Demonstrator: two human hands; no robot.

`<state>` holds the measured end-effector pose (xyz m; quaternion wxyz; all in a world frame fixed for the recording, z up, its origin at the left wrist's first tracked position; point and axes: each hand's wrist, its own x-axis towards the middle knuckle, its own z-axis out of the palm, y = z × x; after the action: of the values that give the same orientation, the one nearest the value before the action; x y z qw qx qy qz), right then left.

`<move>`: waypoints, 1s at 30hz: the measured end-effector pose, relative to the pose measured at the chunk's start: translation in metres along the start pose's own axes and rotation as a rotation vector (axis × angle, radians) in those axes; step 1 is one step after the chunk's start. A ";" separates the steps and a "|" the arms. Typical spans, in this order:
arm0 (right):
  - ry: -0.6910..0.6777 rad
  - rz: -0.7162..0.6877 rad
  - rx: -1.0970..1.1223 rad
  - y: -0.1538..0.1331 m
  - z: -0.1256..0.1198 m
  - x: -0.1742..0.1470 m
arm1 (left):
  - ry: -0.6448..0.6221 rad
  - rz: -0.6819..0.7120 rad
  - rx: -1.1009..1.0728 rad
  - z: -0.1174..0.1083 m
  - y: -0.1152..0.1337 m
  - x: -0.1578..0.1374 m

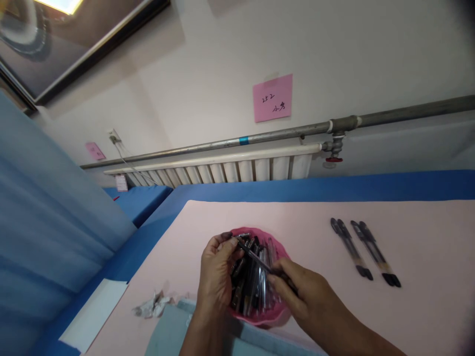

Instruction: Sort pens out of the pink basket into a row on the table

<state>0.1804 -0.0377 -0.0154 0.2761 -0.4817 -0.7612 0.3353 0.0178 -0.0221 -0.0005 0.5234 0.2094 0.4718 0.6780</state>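
Note:
Both my hands are above a pink basket [282,247] filled with black and clear pen parts [256,284]. My right hand [302,289] is closed around the lower end of a dark pen [257,258], which slants up to the left. At the pen's other end, my left hand [218,262] pinches its tip between thumb and fingers; whether a cap is there I cannot make out. On the pink sheet to the right lie two pairs of assembled black pens, a left pair [351,247] and a right pair [374,252], side by side and slanted.
A pink sheet [315,217] covers the blue table [237,190]. Crumpled scraps [153,304] and white paper [94,314] lie at the left, near light-blue cloth [168,331]. Behind are a radiator [230,170], a pipe [289,132] and a pink note [272,99]; a blue curtain [48,212] hangs left.

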 end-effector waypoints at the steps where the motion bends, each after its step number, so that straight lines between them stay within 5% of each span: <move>1: -0.011 0.009 0.023 0.000 0.000 0.000 | 0.002 0.002 0.002 0.000 0.000 0.000; 17: -0.016 0.029 0.088 0.000 -0.001 0.004 | -0.076 0.031 0.133 -0.003 0.005 0.000; 25: 0.048 0.143 0.378 0.000 -0.010 0.009 | -0.095 0.279 0.791 -0.025 0.007 0.010; 30: 0.030 0.174 0.453 0.003 -0.010 0.011 | -0.136 0.338 0.912 -0.024 -0.004 0.008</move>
<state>0.1854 -0.0240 -0.0099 0.3582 -0.4760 -0.6182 0.5127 -0.0018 -0.0244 -0.0171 0.2907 0.5347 0.6447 0.4626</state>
